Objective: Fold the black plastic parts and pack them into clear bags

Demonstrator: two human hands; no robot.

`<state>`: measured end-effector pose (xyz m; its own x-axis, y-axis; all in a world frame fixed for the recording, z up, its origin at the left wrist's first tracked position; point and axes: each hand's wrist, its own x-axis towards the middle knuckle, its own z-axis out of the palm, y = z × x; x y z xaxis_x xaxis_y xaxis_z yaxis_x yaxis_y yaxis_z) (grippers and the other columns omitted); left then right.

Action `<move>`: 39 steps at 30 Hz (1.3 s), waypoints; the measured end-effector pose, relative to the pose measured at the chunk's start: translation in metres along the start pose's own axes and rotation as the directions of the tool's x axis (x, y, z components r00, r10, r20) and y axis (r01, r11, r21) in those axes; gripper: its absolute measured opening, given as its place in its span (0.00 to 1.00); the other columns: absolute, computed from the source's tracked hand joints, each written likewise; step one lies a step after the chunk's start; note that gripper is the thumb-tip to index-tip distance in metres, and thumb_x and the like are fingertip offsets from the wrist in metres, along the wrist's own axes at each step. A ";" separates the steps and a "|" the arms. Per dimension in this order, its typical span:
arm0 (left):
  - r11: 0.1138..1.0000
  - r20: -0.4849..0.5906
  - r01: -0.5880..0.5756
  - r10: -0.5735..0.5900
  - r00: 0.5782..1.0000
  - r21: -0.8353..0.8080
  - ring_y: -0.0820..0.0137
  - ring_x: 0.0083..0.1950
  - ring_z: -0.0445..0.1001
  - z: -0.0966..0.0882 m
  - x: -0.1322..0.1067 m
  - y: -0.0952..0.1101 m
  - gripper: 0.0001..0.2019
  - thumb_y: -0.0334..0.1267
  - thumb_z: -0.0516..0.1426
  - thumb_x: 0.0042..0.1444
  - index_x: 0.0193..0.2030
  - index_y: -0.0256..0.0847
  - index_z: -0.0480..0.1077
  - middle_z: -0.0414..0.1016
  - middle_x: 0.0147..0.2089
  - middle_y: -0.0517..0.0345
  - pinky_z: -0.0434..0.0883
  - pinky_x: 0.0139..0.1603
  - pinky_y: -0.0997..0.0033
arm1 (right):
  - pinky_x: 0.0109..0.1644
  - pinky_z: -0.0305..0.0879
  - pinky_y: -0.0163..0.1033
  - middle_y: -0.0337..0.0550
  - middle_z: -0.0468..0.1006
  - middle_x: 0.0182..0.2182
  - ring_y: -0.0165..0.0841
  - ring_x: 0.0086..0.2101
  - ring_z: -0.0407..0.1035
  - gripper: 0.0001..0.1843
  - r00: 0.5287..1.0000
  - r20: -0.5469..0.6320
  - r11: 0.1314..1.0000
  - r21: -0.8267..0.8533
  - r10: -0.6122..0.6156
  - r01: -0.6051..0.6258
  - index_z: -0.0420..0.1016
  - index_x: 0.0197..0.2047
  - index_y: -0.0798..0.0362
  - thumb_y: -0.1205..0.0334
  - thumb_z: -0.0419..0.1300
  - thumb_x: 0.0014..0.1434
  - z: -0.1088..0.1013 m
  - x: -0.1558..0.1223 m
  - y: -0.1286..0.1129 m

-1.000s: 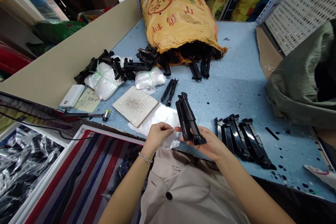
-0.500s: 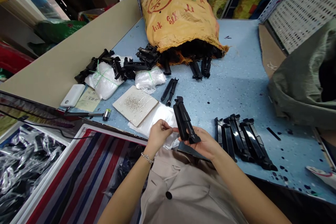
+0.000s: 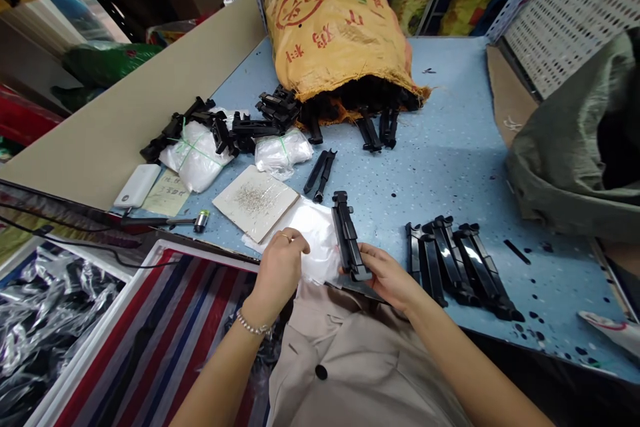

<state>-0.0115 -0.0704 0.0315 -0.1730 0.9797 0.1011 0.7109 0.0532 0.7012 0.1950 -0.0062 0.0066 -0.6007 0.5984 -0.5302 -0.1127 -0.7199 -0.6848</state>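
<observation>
My right hand (image 3: 387,273) grips the lower end of a long black plastic part (image 3: 349,240), held upright at the table's front edge. My left hand (image 3: 283,263), with a ring on one finger, is curled at the left side of a stack of thin clear plastic bags (image 3: 320,233). Its fingertips are bent inward, and I cannot tell whether they pinch anything. Behind the bags lies a square board (image 3: 256,203) with small brown specks on it. Several similar black parts (image 3: 453,263) lie side by side to the right. Another black part (image 3: 320,173) rests behind the bags.
A yellow woven sack (image 3: 345,33) spills black parts at the back. Tied bundles of plastic bags (image 3: 200,153), a white power bank (image 3: 137,185) and a hammer (image 3: 201,221) lie left. A grey-green sack (image 3: 560,167) stands right; a striped-lined bin (image 3: 135,347) is below.
My left hand has moved left and away from the black part, over the bags' edge. My right hand has turned the part slightly more upright.
</observation>
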 end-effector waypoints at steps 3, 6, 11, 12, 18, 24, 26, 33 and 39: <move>0.991 0.075 -0.074 0.066 0.995 0.116 0.63 0.45 0.71 0.001 0.000 0.010 0.14 0.22 0.48 0.52 0.38 0.40 0.71 0.73 0.44 0.49 0.68 0.47 0.61 | 0.34 0.70 0.34 0.42 0.79 0.31 0.32 0.31 0.75 0.16 0.999 0.024 1.000 -0.005 -0.022 0.022 0.76 0.41 0.54 0.54 0.67 0.53 0.001 0.000 0.001; 0.996 0.151 0.084 -0.082 0.985 -0.007 0.66 0.39 0.73 0.025 0.006 0.016 0.07 0.32 0.55 0.54 0.40 0.40 0.67 0.74 0.39 0.53 0.70 0.40 0.66 | 0.33 0.69 0.33 0.42 0.79 0.30 0.32 0.31 0.75 0.15 0.999 0.036 0.999 0.025 -0.033 0.033 0.77 0.40 0.54 0.55 0.67 0.52 0.000 0.002 0.004; 0.960 0.163 0.263 -0.246 0.956 -0.096 0.70 0.32 0.71 0.056 0.014 0.009 0.08 0.30 0.56 0.49 0.35 0.43 0.61 0.71 0.30 0.62 0.65 0.33 0.72 | 0.29 0.67 0.31 0.43 0.78 0.29 0.33 0.31 0.75 0.13 0.999 0.023 0.992 0.125 -0.035 0.032 0.78 0.36 0.56 0.56 0.68 0.51 -0.007 0.005 0.008; 0.959 0.157 0.261 -0.243 0.957 -0.109 0.71 0.30 0.70 0.056 0.015 0.007 0.07 0.28 0.55 0.49 0.33 0.43 0.61 0.69 0.29 0.64 0.64 0.32 0.73 | 0.29 0.67 0.31 0.43 0.79 0.30 0.33 0.31 0.75 0.13 0.999 0.025 0.991 0.133 -0.036 0.033 0.78 0.36 0.56 0.56 0.67 0.51 -0.008 0.006 0.009; 0.947 0.181 0.231 -0.193 0.964 -0.222 0.73 0.30 0.67 0.045 0.012 0.006 0.07 0.29 0.54 0.48 0.34 0.43 0.61 0.66 0.30 0.64 0.63 0.32 0.73 | 0.29 0.68 0.32 0.47 0.80 0.33 0.33 0.31 0.75 0.10 0.999 0.041 0.981 0.193 0.000 -0.007 0.78 0.37 0.56 0.60 0.66 0.52 -0.011 0.005 0.011; 0.993 0.152 0.118 -0.113 0.982 -0.026 0.69 0.33 0.69 0.058 0.010 0.012 0.07 0.32 0.56 0.49 0.34 0.43 0.61 0.67 0.31 0.62 0.64 0.33 0.70 | 0.25 0.64 0.31 0.44 0.79 0.27 0.29 0.24 0.70 0.06 0.998 0.068 0.952 0.305 0.011 -0.031 0.74 0.30 0.54 0.61 0.61 0.54 -0.013 0.005 0.012; 0.997 0.135 0.079 -0.076 0.988 -0.014 0.69 0.33 0.69 0.055 0.011 0.009 0.05 0.29 0.54 0.51 0.34 0.43 0.62 0.68 0.31 0.61 0.65 0.34 0.70 | 0.24 0.62 0.32 0.48 0.81 0.33 0.28 0.23 0.68 0.06 0.996 0.085 0.945 0.323 0.021 -0.047 0.73 0.31 0.53 0.61 0.59 0.55 -0.014 0.004 0.010; 0.932 0.112 -0.136 0.104 0.988 0.335 0.61 0.42 0.70 0.011 0.007 0.004 0.15 0.21 0.47 0.53 0.33 0.38 0.72 0.74 0.39 0.48 0.69 0.45 0.59 | 0.30 0.69 0.35 0.52 0.79 0.46 0.31 0.28 0.73 0.09 0.999 -0.049 0.984 0.178 0.001 0.008 0.74 0.38 0.54 0.58 0.60 0.57 -0.007 -0.003 0.004; 0.994 0.138 -0.034 0.020 0.990 0.102 0.66 0.48 0.74 0.017 0.010 -0.007 0.24 0.23 0.48 0.54 0.57 0.39 0.67 0.68 0.58 0.47 0.72 0.51 0.64 | 0.22 0.64 0.32 0.49 0.80 0.28 0.30 0.20 0.70 0.15 0.982 0.185 0.990 0.120 0.049 -0.072 0.75 0.36 0.58 0.52 0.60 0.57 -0.010 -0.037 0.007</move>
<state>-0.0063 -0.0579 0.0156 -0.0634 0.9978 0.0170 0.7823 0.0392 0.6216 0.2240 -0.0295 0.0167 -0.7414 0.4871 -0.4616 -0.1634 -0.7982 -0.5798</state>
